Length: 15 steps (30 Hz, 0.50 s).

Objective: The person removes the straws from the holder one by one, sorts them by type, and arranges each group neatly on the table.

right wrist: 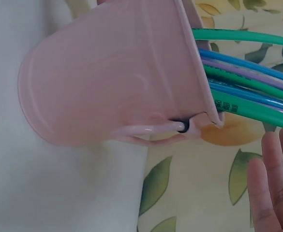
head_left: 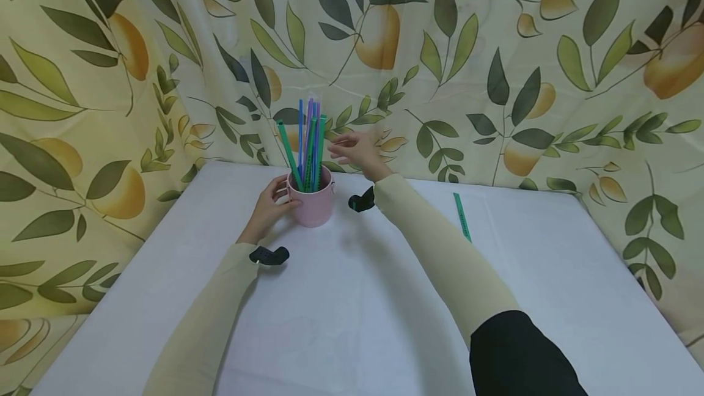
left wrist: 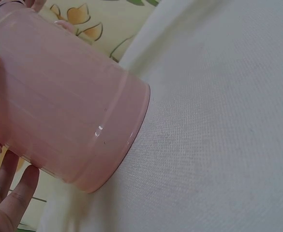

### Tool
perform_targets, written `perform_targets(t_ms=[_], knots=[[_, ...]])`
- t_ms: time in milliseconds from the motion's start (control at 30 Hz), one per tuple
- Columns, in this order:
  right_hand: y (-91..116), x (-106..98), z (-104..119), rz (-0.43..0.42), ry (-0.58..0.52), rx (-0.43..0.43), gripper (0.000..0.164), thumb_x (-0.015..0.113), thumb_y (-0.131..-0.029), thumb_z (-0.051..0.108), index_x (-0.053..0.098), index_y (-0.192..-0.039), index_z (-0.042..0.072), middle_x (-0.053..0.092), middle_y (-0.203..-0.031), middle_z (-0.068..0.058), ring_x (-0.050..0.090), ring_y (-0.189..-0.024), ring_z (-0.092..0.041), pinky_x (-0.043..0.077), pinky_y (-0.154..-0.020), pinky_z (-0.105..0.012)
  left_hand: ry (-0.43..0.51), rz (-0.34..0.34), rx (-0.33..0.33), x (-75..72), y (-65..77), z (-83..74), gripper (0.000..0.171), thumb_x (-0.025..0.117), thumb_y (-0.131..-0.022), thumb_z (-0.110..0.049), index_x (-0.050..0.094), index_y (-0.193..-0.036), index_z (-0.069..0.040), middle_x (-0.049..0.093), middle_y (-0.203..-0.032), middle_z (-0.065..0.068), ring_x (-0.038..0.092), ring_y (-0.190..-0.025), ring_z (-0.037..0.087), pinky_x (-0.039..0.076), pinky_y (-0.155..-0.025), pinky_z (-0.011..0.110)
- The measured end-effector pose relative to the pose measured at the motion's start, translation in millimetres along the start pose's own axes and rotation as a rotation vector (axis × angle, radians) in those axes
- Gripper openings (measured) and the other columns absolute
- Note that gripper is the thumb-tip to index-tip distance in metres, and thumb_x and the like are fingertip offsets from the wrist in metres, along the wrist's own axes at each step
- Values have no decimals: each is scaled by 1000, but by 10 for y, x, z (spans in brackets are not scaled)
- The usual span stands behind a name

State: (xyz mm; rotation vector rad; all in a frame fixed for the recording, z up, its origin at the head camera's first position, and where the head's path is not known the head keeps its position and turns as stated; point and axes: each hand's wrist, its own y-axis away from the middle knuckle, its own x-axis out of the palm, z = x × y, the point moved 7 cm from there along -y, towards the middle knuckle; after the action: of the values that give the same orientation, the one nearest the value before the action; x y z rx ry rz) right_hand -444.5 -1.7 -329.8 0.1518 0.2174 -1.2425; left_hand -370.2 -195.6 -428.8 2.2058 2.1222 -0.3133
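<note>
Near the white table's (head_left: 330,322) far edge: gripping an upright pink bucket (head_left: 312,209) of slim strips (head_left: 310,164) with the left hand (head_left: 267,206), with relaxed fingers on the right hand (head_left: 360,150), just beside the strips. Probably light, stiff, slick; best grasped around the body, below the rim.

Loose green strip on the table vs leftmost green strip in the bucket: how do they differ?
The loose green strip lies flat on the table; the leftmost green strip stands tilted in the pink bucket.
The loose green strip lies apart; the leftmost green strip stands among other strips.
Both are green, long and narrow.
</note>
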Motion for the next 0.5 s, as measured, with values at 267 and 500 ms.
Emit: perform_targets(t_ms=[267,500], knots=[[-75,96,-64,-46,-13,29,34,64,-89,18,60,-118,1,63,-121,-18,64,-105,-29,52,-96,-43,26,7,20,2,27,-59,70,69,-83,-6,33,-143,-8,39,-143,18,37,-134,35,34,-113,46],[-140,196,-113,-77,-73,23,33,65,-87,11,60,-117,-3,63,-118,-22,65,-103,-31,51,-96,-44,36,18,-19,15,120,-218,70,68,-83,-3,32,-143,-5,36,-145,21,35,-135,37,32,-114,48]])
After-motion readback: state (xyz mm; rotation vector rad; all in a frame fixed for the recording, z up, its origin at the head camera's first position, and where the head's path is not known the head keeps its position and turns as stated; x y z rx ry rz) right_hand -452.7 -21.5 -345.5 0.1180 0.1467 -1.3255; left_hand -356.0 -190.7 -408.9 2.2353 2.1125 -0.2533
